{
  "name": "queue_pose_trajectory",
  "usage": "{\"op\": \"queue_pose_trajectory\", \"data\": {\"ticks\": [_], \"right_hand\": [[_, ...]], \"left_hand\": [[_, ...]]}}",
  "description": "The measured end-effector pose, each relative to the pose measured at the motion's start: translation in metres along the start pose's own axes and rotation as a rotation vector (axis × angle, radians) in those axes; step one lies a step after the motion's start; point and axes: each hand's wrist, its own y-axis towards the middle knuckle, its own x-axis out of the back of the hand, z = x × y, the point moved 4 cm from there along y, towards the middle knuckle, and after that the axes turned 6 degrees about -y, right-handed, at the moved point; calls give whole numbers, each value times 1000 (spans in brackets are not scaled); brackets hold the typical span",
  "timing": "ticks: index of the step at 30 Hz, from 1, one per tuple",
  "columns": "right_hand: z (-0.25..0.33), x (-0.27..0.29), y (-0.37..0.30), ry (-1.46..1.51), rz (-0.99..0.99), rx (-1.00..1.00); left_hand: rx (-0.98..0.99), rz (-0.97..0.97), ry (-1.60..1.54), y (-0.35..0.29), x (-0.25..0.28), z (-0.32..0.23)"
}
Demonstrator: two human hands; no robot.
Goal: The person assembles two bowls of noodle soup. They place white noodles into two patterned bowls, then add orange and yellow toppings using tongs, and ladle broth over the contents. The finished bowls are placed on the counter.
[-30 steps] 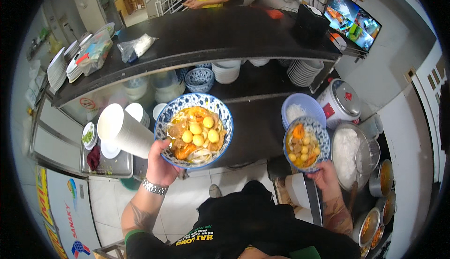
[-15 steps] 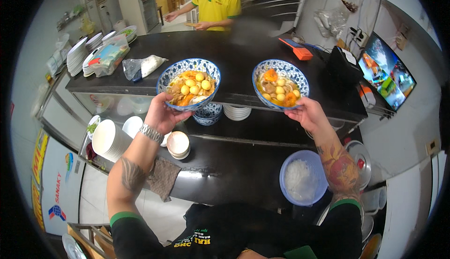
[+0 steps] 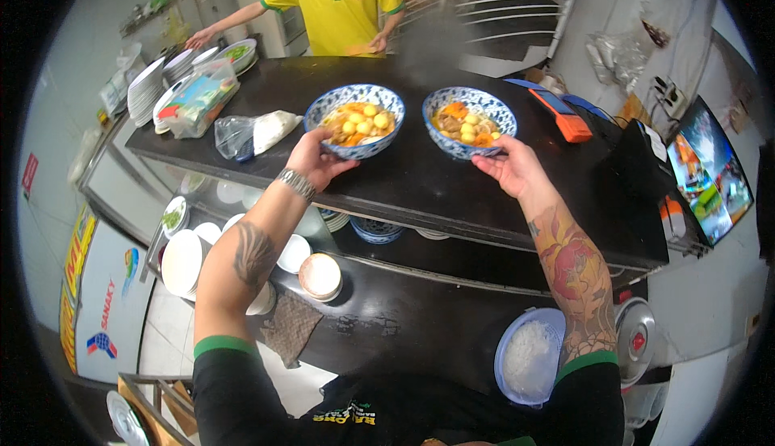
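My left hand (image 3: pixel 316 158) grips the near left rim of a blue-and-white patterned bowl (image 3: pixel 389 100), thumb over the edge and fingers underneath. Noodles, meat and several small yellowish boiled eggs (image 3: pixel 370 110) fill it. A matching second bowl (image 3: pixel 498 110) is pinched at its near right edge by my right hand (image 3: pixel 513 165). It holds noodles, several small eggs (image 3: pixel 468 128) and orange pieces. Both bowls are level, side by side, over the dark raised counter (image 3: pixel 420 180). Whether their bases touch it I cannot tell.
Across the counter stands a person in a yellow shirt (image 3: pixel 335 14), one arm reaching toward stacked white plates (image 3: pixel 145 95). An orange card terminal (image 3: pixel 561 115) lies right. Below are a brown cloth (image 3: pixel 291 329), stacked small bowls (image 3: pixel 320 275) and a lilac basin (image 3: pixel 504 365) of white noodles.
Both bowls have moved forward and closer together over the raised counter, still in my hands. The person opposite has come nearer and stretched an arm toward the plates.
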Motion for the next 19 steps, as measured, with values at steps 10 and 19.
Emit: {"op": "queue_pose_trajectory", "data": {"ticks": [10,19], "right_hand": [[26,-27,-56,-593,-152,378],[91,-75,-244,-1066,101,1185]], "left_hand": [[-105,109,219,-65,1,-2],[-279,-501,288,-278,209,148]]}}
